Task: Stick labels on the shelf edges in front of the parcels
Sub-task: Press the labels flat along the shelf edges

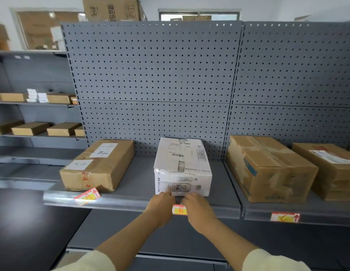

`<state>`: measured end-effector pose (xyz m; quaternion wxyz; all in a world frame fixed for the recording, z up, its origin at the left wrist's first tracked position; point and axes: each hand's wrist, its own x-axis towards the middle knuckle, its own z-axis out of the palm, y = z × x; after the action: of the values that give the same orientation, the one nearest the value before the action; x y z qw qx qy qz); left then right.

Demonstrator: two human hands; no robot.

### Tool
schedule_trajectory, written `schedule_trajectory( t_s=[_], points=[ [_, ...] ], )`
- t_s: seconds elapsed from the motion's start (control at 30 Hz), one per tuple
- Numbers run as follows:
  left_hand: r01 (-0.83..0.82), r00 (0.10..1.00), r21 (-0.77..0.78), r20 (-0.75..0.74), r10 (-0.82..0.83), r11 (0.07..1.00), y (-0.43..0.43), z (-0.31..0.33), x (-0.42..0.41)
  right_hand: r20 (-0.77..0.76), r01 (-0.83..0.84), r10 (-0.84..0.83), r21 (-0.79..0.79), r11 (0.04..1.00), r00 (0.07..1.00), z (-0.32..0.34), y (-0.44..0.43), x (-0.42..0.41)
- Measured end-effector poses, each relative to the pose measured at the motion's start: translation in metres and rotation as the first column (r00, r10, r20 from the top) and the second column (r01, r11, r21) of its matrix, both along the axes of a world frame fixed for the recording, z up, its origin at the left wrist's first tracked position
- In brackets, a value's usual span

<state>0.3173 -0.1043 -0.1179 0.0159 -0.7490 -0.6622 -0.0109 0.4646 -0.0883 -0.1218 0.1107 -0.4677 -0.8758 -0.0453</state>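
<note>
A white parcel (pixel 182 167) stands in the middle of the grey shelf, right behind its front edge (pixel 131 205). Below it, a red and yellow label marked B (pixel 179 209) lies against the edge. My left hand (pixel 162 205) covers the label's left end and my right hand (pixel 197 207) its right end, fingers pressed on it. Left of them, label A (pixel 87 195) sits tilted on the edge in front of a brown parcel (pixel 100 165). Label C (pixel 285 217) is flat on the neighbouring shelf's edge, below a taped brown box (pixel 268 169).
Another brown box (pixel 330 169) stands at the far right. A grey pegboard (pixel 154 85) backs the shelf. Side shelves on the left carry flat brown boxes (pixel 29 129) and small white ones (pixel 36 95). A lower shelf (pixel 150 237) juts out under my arms.
</note>
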Motion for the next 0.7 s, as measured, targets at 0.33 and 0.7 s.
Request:
schedule_trajectory(
  t_s=[0.33,0.7],
  points=[
    [0.052,0.996,-0.026,0.08,-0.049,0.998,-0.011,0.003,-0.003,0.071,-0.018,0.016,0.028,0.999,0.997,0.004,-0.009,-0.009],
    [0.171,0.984,-0.027,0.057,-0.169,0.985,-0.025,-0.012,-0.041,0.209,0.001,-0.035,0.156,0.988,0.977,0.012,-0.018,-0.045]
  ],
)
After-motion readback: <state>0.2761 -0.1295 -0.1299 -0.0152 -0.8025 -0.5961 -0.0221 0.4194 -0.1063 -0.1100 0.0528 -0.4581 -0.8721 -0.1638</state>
